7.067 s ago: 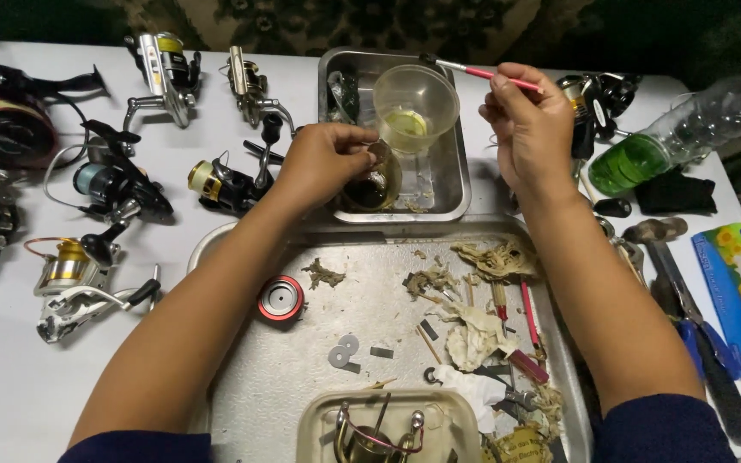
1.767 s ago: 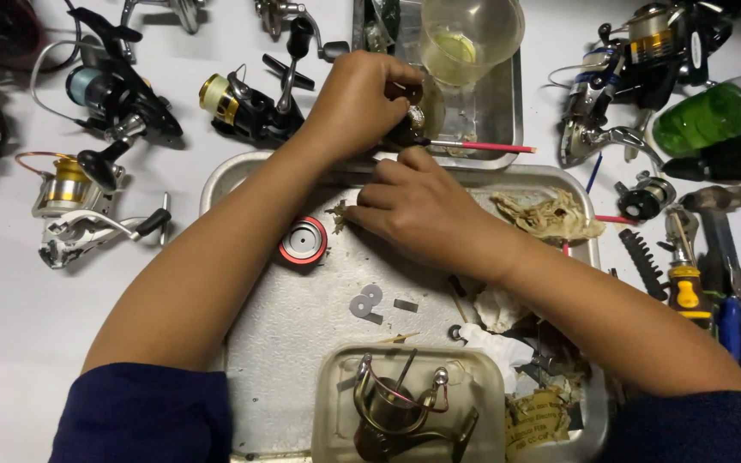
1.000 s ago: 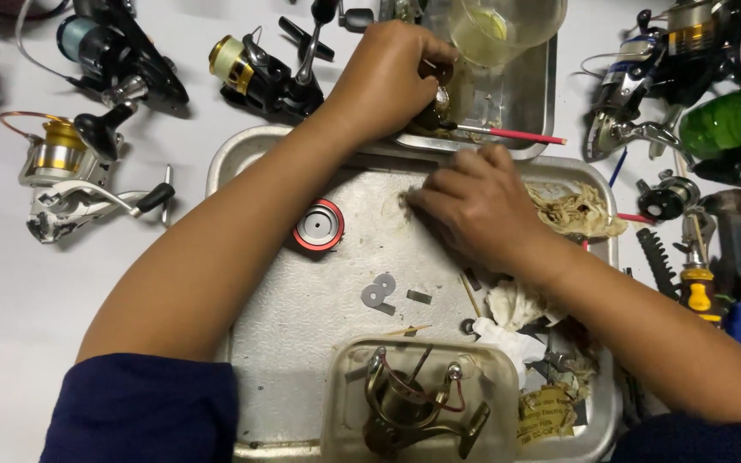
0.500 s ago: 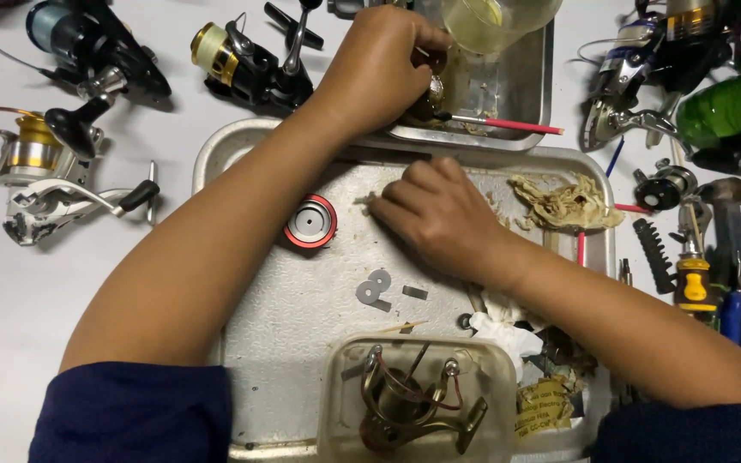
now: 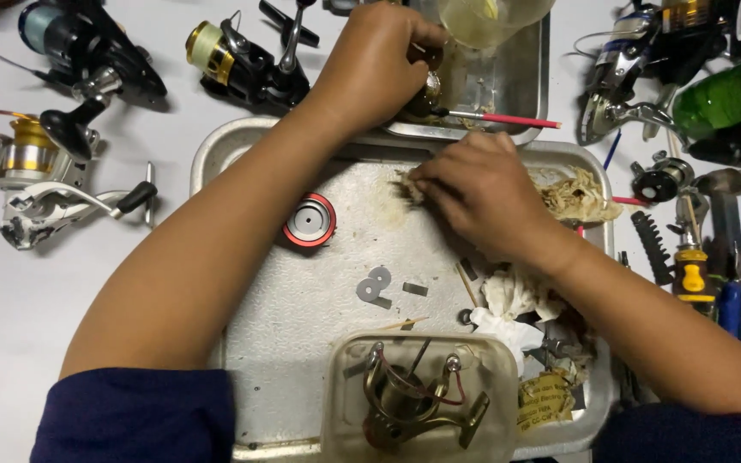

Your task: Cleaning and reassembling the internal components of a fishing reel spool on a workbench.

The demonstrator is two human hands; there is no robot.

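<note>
My left hand [image 5: 375, 64] is closed around a small dark reel part [image 5: 429, 88] at the front edge of the small metal tray [image 5: 525, 94]. My right hand [image 5: 473, 193] lies palm down on the large metal tray [image 5: 242, 141], its fingertips pinching a dirty scrap of tissue [image 5: 406, 184]. A thin brush with a red handle [image 5: 508, 120] lies across the small tray's rim, between the two hands. A clear cup of yellowish liquid [image 5: 490, 13] stands in the small tray just beyond my left hand.
On the large tray: a red-rimmed spool [image 5: 309, 221], small flat metal pieces [image 5: 376, 287], soiled tissue [image 5: 576, 197] and a clear tub holding a reel frame [image 5: 418, 407]. Fishing reels [image 5: 45, 171] lie left and top right. A green bottle [image 5: 726, 90] and screwdrivers [image 5: 688, 266] lie right.
My right hand put down the red brush, came down onto the large tray and slid left across it, now pinching tissue. My left hand stays on the part. The view shifted upward.
</note>
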